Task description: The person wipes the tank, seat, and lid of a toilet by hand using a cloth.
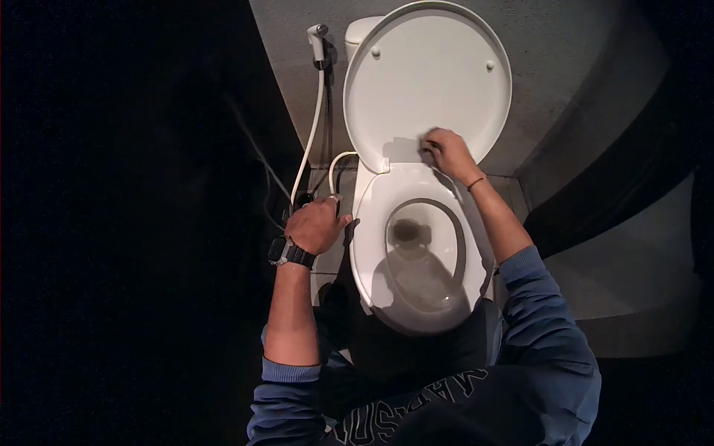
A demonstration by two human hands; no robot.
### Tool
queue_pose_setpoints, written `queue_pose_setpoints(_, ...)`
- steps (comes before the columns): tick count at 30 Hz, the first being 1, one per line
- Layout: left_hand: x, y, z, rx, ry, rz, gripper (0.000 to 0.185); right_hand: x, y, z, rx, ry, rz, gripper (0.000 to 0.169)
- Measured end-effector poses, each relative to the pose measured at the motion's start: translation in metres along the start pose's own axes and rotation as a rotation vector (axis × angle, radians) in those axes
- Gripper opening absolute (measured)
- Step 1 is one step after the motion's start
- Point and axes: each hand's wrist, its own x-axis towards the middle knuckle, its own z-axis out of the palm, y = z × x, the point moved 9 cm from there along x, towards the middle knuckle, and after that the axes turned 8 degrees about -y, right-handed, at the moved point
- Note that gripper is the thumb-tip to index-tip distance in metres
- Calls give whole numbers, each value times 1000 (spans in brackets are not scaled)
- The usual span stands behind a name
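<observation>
A white toilet with its lid (pixel 427 89) raised and its seat (pixel 371 223) lowered is in front of me. My right hand (pixel 446 149) hovers near the hinge end of the seat, fingers curled and slightly blurred. Whether it holds anything small cannot be made out. To the left of the bowl, my left hand (pixel 317 224) is by the lower ends of a white hose (pixel 313 125) and a short supply hose (pixel 333 167). Its fingertips are partly hidden at a dark and shiny fitting (pixel 304 199), so its grip is unclear. Some water sits in the toilet bowl (pixel 421 267).
A white bidet sprayer (pixel 318 43) hangs in a holder on the grey wall (pixel 535 67). Behind the lid, part of the cistern (pixel 361 30) shows. Dark panelling (pixel 223 167) is close on the left, and a curved grey surface (pixel 625 267) lies to the right.
</observation>
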Motion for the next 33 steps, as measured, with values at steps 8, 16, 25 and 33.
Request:
queue_pose_setpoints(8,-3,12,-8,7,-88,-39,47,13,-41,86,-114,-305,-197,21)
queue_pose_setpoints(16,0,10,-8,-25,-34,-43,48,-11,7,56,-426,-385,15,21)
queue_pose_setpoints(25,-5,-8,-8,-11,55,-91,42,-28,66,46,-651,-322,365,22)
queue_pose_setpoints(33,-1,-13,-5,4,91,-99,40,-75,133,-46,-167,-65,393,21)
